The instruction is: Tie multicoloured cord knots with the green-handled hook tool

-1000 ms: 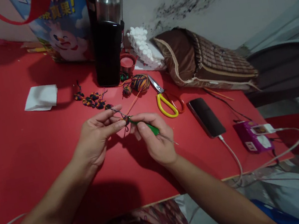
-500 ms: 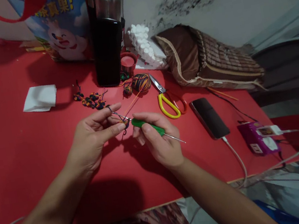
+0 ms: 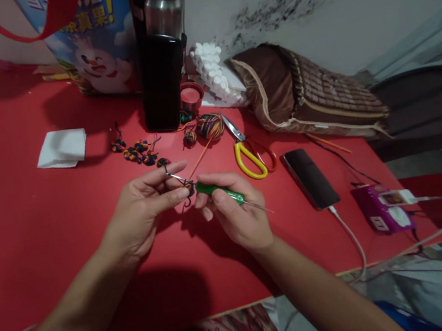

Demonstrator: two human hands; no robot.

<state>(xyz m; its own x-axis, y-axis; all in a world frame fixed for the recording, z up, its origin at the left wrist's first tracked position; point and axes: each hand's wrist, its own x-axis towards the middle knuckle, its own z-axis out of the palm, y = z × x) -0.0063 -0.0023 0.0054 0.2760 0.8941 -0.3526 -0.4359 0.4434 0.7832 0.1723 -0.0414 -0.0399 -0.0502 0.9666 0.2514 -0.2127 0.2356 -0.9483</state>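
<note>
My right hand [image 3: 234,211] is closed round a green-handled crochet hook [image 3: 225,191], whose metal tip points left into a small multicoloured crochet piece [image 3: 188,189]. My left hand [image 3: 143,205] pinches that piece between thumb and fingers, with the yarn strand running over its index finger. The orange strand leads back to a multicoloured yarn ball [image 3: 210,126] on the red table [image 3: 23,219]. Several finished small crochet pieces [image 3: 138,150] lie in a row just beyond my left hand.
Yellow-handled scissors [image 3: 247,150] and a black phone [image 3: 310,178] on a charging cable lie to the right, with a purple power strip [image 3: 381,210] near the table's edge. A black flask [image 3: 160,57], a printed bag [image 3: 93,46], a folded white paper [image 3: 61,149] and a brown cushion [image 3: 310,90] stand behind.
The hook was drawn back to the right half a second ago and now has moved left into the piece again. Both hands stay close together over the table.
</note>
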